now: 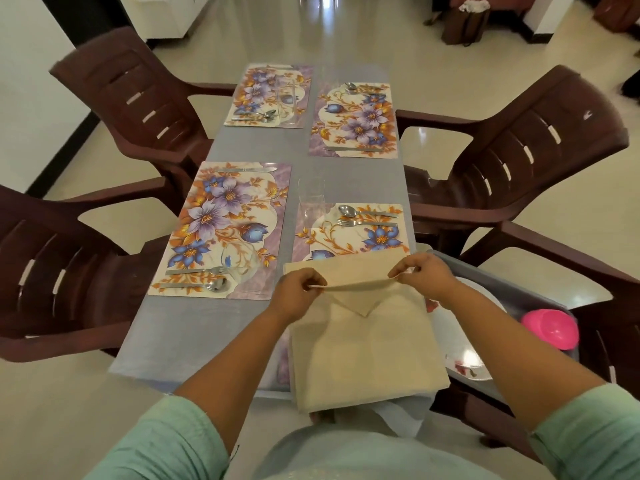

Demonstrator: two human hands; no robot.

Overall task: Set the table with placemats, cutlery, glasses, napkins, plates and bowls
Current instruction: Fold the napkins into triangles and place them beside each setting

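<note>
Several floral placemats lie on the grey table, each with cutlery: near left, near right, far left, far right. A clear glass stands by the near right mat, another glass on the far left mat, and a third on the near left mat. A stack of beige napkins lies at the near right. My left hand and my right hand each pinch an edge of the top napkin, lifted and part folded.
Brown plastic chairs flank the table, two on the left and one at the right. A grey tray on the near right chair carries white plates and a pink bowl.
</note>
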